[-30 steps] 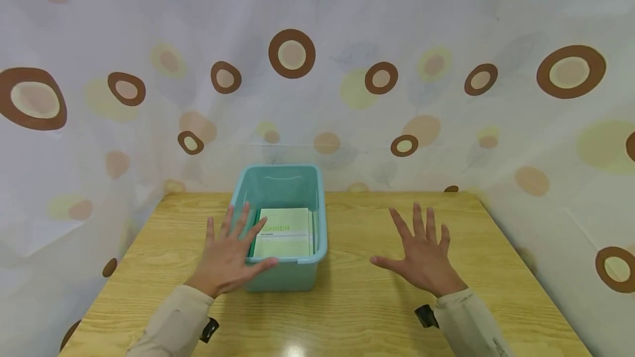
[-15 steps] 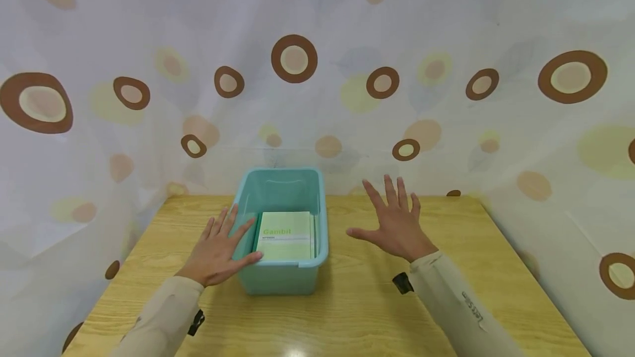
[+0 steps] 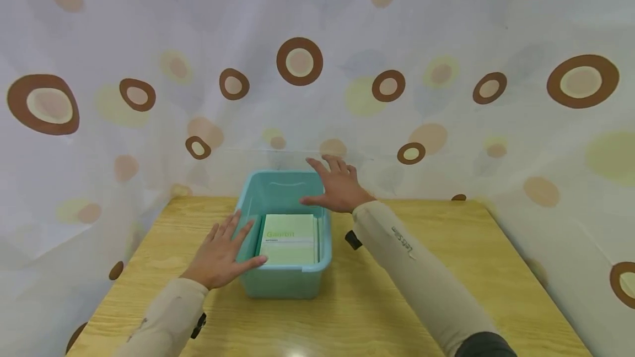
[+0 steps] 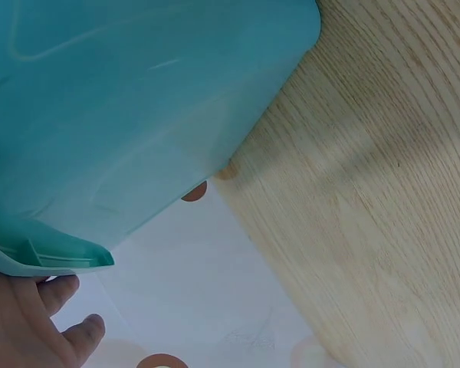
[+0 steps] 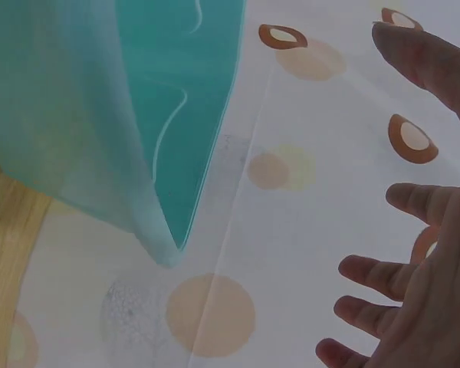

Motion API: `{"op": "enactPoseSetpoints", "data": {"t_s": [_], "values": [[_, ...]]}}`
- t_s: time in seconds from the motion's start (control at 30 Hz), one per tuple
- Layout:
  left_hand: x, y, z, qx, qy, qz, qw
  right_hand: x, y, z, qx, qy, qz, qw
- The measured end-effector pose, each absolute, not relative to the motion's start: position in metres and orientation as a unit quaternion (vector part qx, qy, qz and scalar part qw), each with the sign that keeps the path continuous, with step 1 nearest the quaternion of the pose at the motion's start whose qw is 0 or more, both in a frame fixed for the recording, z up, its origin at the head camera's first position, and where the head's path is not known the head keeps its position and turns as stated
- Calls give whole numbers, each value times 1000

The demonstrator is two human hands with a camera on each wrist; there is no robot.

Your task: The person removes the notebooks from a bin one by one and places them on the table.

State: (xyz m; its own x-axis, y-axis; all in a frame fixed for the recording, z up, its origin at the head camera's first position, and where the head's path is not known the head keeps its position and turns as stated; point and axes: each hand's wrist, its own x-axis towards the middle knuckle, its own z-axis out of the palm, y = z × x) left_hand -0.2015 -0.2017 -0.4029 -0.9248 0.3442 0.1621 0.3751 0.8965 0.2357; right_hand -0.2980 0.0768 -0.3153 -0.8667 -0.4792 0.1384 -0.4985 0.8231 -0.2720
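Note:
A light blue plastic bin (image 3: 283, 282) stands on the wooden table, left of centre. Inside lies a pale green notebook (image 3: 290, 249) with "Gambit" on its cover, and the edges of other items show beside it. My left hand (image 3: 218, 258) is at the bin's near left side, fingers spread; in the left wrist view its fingers (image 4: 84, 337) lie by the rim, and whether they touch it I cannot tell. Over the bin's far right corner is my right hand (image 3: 342, 189), fingers spread and slightly bent. The right wrist view shows that hand apart from the bin (image 5: 169, 153).
A white curtain (image 3: 307, 120) with brown, peach and yellow spots hangs behind the table and along both sides. The wooden table top (image 3: 421, 291) extends to the right of the bin. Both forearms wear light sleeves (image 3: 416, 269) with dark straps.
My right hand has moved left and farther away, from over the table's right side to the bin's far right corner. The left hand has shifted slightly at the bin's left side.

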Motion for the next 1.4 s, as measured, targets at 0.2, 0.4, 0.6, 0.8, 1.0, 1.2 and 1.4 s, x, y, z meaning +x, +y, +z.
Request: {"op": "enactPoseSetpoints", "data": {"t_s": [0.2, 0.4, 0.6, 0.8, 1.0, 1.2, 1.4], "values": [[-203, -200, -406, -180, -974, -127, 60, -323, 39, -319, 266, -952, 145, -40], [-201, -200, -407, -179, -974, -124, 65, -339, 8, -344, 225, -957, 151, -102], [-201, -202, -406, -172, -975, -131, 57, -354, -17, -384, 184, -958, 167, -140], [-203, -202, -407, -174, -974, -128, 60, -363, -30, -421, 153, -937, 248, -192], [-201, -198, -409, -175, -974, -123, 69, -367, -38, -461, 118, -933, 261, -219], [-199, -197, -409, -174, -976, -115, 58, -373, -41, -476, 115, -935, 233, -243], [-203, -201, -406, -172, -977, -112, 62, -375, -47, -464, 103, -937, 235, -236]]}}
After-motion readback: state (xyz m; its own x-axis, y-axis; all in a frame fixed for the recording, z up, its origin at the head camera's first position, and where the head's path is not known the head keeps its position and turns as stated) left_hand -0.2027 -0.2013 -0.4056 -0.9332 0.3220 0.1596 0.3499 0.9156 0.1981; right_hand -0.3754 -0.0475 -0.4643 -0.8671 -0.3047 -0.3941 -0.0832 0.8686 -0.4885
